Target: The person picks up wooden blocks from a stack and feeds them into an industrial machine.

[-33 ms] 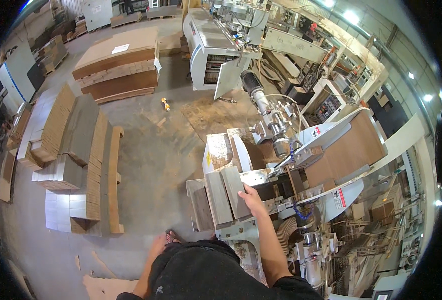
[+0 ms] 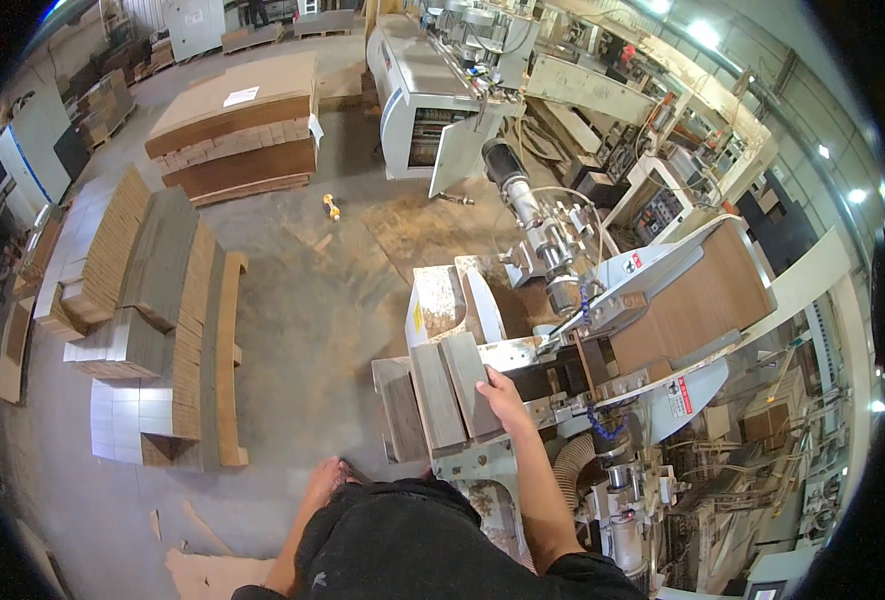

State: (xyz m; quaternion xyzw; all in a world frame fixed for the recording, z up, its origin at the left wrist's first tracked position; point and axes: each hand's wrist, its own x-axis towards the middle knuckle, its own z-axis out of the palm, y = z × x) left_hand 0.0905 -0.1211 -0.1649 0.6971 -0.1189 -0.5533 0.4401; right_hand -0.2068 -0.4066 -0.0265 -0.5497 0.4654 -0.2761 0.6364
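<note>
My right hand (image 2: 505,402) lies at the right edge of a stack of grey wood-look boards (image 2: 470,383), its fingers curled over that edge. Left of this stack, and close to it, sits a second grey stack (image 2: 435,397), then a lower third one (image 2: 399,408). All three rest side by side at the infeed end of a machine (image 2: 507,353). My left hand (image 2: 328,478) hangs low beside my body, away from the boards. Its fingers are too small and partly hidden to make out.
A pallet (image 2: 230,360) at left bears tall stacks of grey boards (image 2: 158,270). Farther back stands a pile of brown sheets (image 2: 237,105). Motors (image 2: 507,168) and a sloping brown board stack (image 2: 697,300) belong to the machine at right. Cardboard scrap (image 2: 212,575) lies on the floor.
My left hand has shifted slightly up and to the right beside my body. My right hand and the board stacks look the same.
</note>
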